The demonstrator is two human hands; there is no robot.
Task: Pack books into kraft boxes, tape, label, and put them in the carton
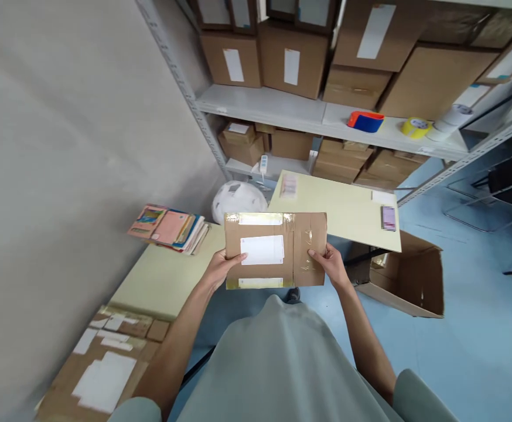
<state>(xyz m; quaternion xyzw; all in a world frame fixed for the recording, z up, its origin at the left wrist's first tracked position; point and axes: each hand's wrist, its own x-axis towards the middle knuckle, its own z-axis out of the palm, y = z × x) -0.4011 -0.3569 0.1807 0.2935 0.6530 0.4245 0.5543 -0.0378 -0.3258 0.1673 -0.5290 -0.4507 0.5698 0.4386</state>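
Note:
A flat brown cardboard box [300,258] is held up in front of me, level and wide. A white label [262,250] is stuck on its face, and tape and white strips run along its top and bottom edges. My left hand [219,266] grips the left edge, its thumb on the front beside the label. On the opposite edge, my right hand [331,265] is closed with the thumb pressed on the taped part. The other fingers of both hands are mostly hidden behind the box.
A pale yellow table [339,205] stands beyond, bearing a phone [388,218]. A stack of notebooks [172,228] lies left. Shelves [265,105] hold cartons, a yellow tape roll [415,127] and a red-blue item [365,121]. An open carton [414,299] sits on the floor at right.

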